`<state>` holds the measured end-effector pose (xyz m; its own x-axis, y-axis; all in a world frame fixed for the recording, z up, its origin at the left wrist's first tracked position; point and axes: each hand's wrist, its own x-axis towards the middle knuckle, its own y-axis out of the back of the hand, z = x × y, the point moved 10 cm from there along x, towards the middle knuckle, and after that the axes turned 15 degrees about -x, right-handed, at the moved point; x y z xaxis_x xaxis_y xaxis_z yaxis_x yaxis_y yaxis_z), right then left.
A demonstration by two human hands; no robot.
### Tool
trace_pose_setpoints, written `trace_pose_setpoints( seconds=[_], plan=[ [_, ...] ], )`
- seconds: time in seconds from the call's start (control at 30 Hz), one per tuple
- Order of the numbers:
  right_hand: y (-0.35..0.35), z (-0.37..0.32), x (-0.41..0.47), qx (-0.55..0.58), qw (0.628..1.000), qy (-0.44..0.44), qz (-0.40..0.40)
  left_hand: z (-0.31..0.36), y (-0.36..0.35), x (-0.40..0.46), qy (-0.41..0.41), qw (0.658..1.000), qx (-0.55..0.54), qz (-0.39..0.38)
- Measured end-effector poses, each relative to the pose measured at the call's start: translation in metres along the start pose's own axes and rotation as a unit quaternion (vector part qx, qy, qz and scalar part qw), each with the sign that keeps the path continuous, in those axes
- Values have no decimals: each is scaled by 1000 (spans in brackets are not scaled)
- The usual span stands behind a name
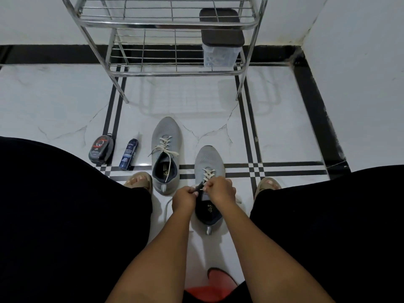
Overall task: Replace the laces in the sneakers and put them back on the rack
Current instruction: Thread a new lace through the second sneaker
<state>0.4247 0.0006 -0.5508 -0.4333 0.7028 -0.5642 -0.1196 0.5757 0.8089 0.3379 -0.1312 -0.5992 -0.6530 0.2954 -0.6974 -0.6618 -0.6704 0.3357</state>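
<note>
Sneaker (208,169), spray can (129,154) left, rack (166,25) beyond

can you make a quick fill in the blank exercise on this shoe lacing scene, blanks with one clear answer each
1. Both hands, left hand and right hand, work at the sneaker on the ____ side of the pair.
2. The laces in the other sneaker are ____ in colour.
3. The spray can stands on the ____.
4. The lidded box sits on the metal ____.

Missing words: right; white; floor; rack
</note>
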Motion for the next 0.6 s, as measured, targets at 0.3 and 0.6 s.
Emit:
trace_pose_setpoints(
  seconds=[0.3, 0.6],
  plan=[
    [-10, 8, -7, 43, 996, -67, 28, -5, -6, 3, -7, 999, -35, -14],
    [2, 1, -13, -29, 999, -10, 17, -2, -6, 4, -14, 1000, 9, -9]
  ],
)
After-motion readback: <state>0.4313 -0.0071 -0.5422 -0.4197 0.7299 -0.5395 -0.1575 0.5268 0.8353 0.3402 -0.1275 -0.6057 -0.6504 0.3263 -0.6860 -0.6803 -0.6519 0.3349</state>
